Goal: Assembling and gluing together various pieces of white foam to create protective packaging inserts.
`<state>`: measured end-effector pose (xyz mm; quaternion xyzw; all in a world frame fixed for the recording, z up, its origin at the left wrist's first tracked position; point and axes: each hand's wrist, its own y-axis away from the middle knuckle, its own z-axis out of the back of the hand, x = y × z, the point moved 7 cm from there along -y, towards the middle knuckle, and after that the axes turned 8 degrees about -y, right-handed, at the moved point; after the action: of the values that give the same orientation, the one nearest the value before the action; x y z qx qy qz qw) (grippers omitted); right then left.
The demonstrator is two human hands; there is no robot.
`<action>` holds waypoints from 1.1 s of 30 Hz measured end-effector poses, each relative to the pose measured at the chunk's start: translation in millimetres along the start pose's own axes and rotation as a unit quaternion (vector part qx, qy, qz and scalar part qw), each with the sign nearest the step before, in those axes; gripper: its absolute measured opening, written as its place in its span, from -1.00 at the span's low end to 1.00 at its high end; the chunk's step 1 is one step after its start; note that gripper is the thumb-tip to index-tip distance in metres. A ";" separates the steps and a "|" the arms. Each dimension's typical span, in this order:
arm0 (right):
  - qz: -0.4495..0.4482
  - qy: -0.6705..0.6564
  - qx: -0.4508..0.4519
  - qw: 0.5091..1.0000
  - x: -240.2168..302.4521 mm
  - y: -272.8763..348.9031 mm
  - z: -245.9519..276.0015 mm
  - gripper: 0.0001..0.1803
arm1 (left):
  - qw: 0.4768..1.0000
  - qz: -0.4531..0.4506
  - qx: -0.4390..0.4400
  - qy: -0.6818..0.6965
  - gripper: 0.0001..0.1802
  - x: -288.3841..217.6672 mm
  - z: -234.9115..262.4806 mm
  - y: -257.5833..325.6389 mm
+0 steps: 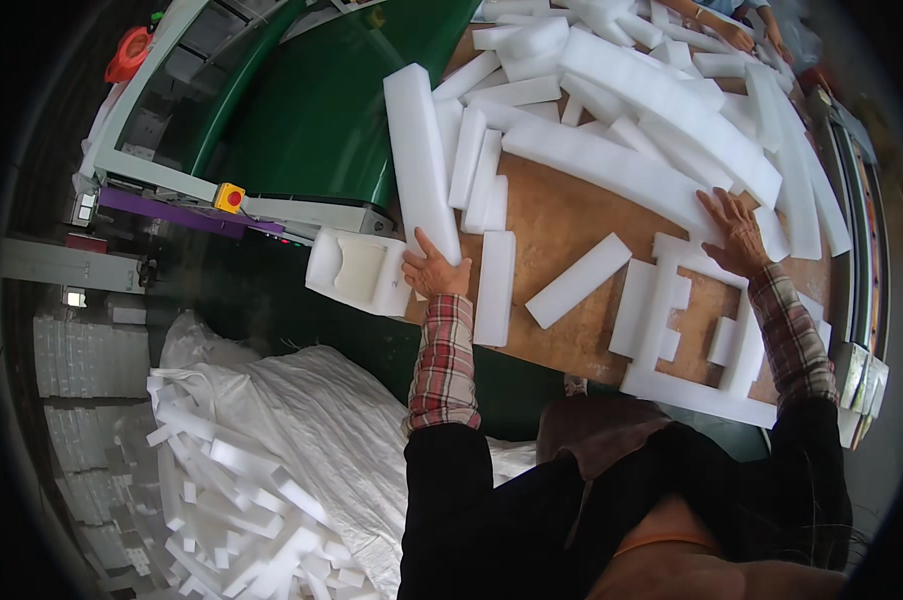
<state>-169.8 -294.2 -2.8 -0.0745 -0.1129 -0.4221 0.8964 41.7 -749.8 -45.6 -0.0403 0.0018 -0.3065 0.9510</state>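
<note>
My left hand (437, 268) grips the near end of a long white foam block (419, 160), its fingers and thumb at the block's sides. My right hand (737, 232) has its fingers spread, resting where the end of a long foam bar (612, 175) meets a white foam frame (652, 315). That frame lies at the table's near edge, with rectangular openings and small tabs inside. Between my hands are a short upright-lying foam strip (496, 290) and a slanted foam block (579, 281). What lies under my right palm is hidden.
Many loose foam pieces (672, 100) pile across the brown tabletop (552, 205). A co-worker's hands (737, 35) show at the far right. Left are a green conveyor belt (322, 110), a red stop button (230, 198) and a notched foam piece (357, 270). A white sack (312, 400) sits below, beside foam offcuts.
</note>
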 end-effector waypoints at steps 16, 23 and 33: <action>-0.287 -0.049 -0.363 0.885 -192.0 116.5 53.8 -0.18 | 0.917 -0.077 -0.098 0.378 -0.04 23.9 104.6 76.4; -0.513 -0.291 -0.492 0.640 -380.9 203.0 27.5 -0.19 | 0.905 -0.159 -0.051 0.392 0.00 -34.8 114.6 144.2; -0.361 -0.740 -0.349 0.448 -340.5 126.2 3.8 -0.15 | 0.903 -0.172 0.035 0.393 0.02 -122.1 128.3 243.7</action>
<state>-283.1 38.5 -94.3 -0.6178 -0.5934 -0.4968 0.1396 88.2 -471.7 60.7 0.1170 0.3573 -0.4561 0.8066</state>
